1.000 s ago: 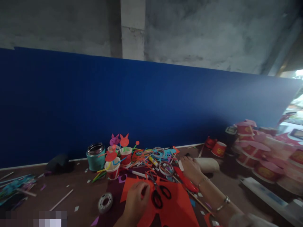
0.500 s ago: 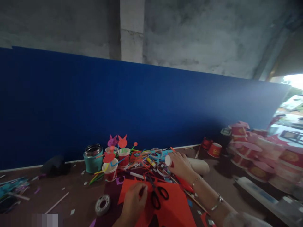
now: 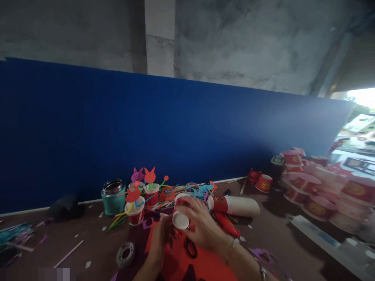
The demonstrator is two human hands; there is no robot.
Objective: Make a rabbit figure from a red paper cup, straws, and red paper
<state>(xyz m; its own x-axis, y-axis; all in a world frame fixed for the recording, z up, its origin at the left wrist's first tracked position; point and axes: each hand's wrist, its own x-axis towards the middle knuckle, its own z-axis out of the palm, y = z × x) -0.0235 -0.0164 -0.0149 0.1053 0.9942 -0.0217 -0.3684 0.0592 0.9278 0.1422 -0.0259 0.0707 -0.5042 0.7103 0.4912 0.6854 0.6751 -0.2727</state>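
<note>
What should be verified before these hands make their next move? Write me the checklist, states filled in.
1. Paper cup held: ok, in the right hand.
2. Left hand touching that cup: cannot tell; it is close beside it.
3. Scissors fully visible: not ok, a handle loop shows over the red paper, the rest hidden.
4. Tape roll off the red paper: ok.
5. Decorated cups upright: ok.

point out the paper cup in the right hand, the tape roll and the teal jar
Paper cup (image 3: pixel 181 221), head view: its round white end.
Tape roll (image 3: pixel 120 258), head view: lower left of its ring.
Teal jar (image 3: pixel 113 205), head view: front of its body.
</note>
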